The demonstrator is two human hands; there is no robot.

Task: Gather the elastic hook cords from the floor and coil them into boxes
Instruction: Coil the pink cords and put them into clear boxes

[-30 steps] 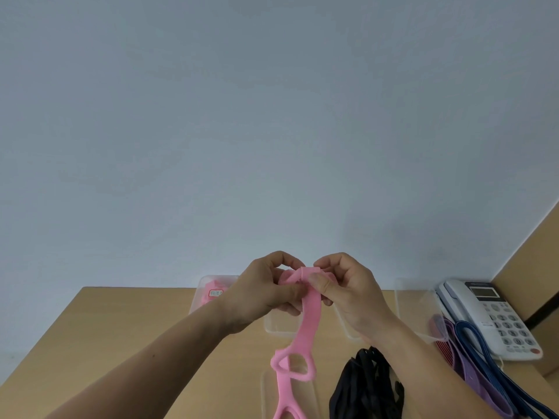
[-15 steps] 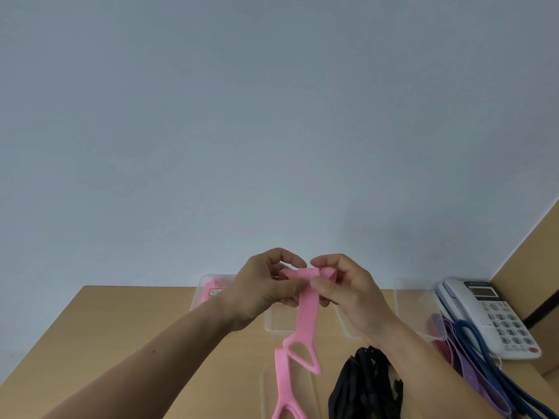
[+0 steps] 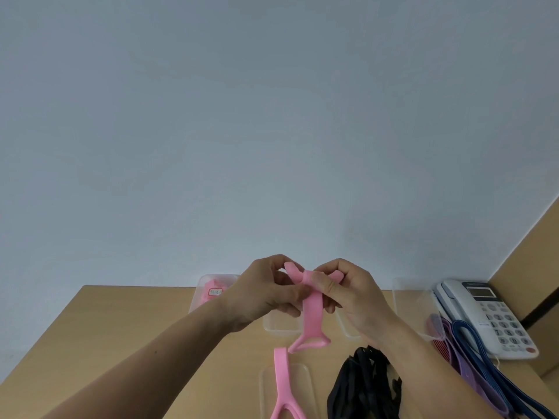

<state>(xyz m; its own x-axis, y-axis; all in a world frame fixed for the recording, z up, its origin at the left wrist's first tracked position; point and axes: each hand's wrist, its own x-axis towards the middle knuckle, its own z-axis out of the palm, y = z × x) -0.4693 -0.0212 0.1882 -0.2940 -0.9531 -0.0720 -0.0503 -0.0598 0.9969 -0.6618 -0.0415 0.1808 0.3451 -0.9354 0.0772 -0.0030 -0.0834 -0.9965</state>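
Note:
A pink elastic band (image 3: 311, 309) hangs from both my hands above the desk, its looped end dangling below. My left hand (image 3: 263, 294) and my right hand (image 3: 348, 294) pinch its folded top between fingers and thumbs. A second pink band (image 3: 282, 385) lies over a clear lid at the bottom. A clear box (image 3: 208, 290) with a pink band in it stands at the back left. Empty clear boxes (image 3: 278, 326) sit behind my hands, partly hidden.
A black cord bundle (image 3: 366, 385) lies on the wooden desk (image 3: 121, 343). Purple, red and blue bands (image 3: 472, 364) trail beside a white telephone (image 3: 490, 316) at the right. Another clear box (image 3: 411, 300) stands left of the phone. A wall rises behind.
My hands have folded more of the pink band at the top, so its hanging loop has risen and separated from the second band below.

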